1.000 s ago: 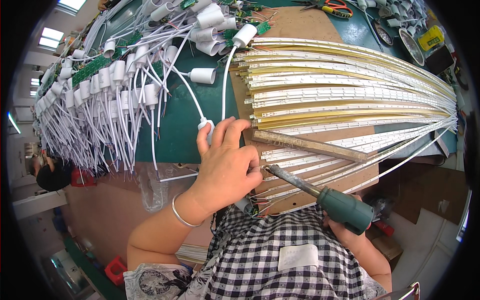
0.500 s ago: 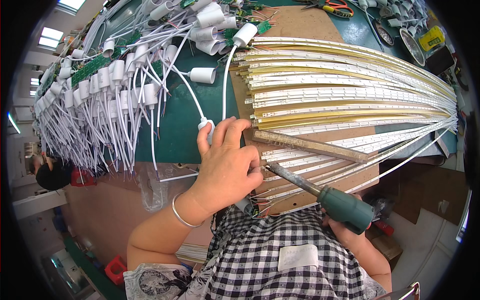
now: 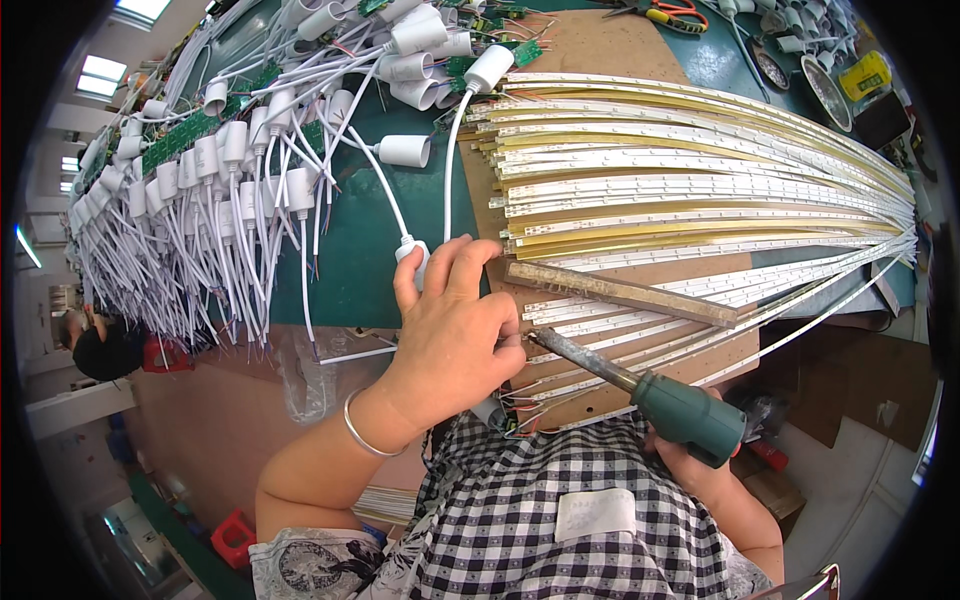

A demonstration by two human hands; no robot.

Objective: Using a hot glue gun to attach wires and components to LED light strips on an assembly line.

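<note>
Biggest thing in front of you is the green bench (image 3: 370,240), and on its right half sits a brown board (image 3: 590,45) covered by a big fan of long white and yellow light strips (image 3: 700,180), all bunching together toward the far right edge. On the left half there's a heap of white lamp sockets (image 3: 230,170) with thin white wires hanging off the near edge of the bench. A worn brown bar (image 3: 620,293) lies across the strips, just past your hands.

Your left hand (image 3: 455,335) is curled palm-down at the near ends of the strips, fingers bent and pressing down, with a white cable (image 3: 448,160) from one socket running right up to your fingertips. What exactly is pinched under the fingers I can't tell, your hand hides it.

Your right hand (image 3: 690,460) is mostly hidden, wrapped around the green handle of a soldering iron (image 3: 640,385). Its dark tip angles up and left and ends right beside your left hand's knuckles, over the strip ends near the board's front edge.

There's a thin bangle (image 3: 362,430) on your left wrist.
</note>
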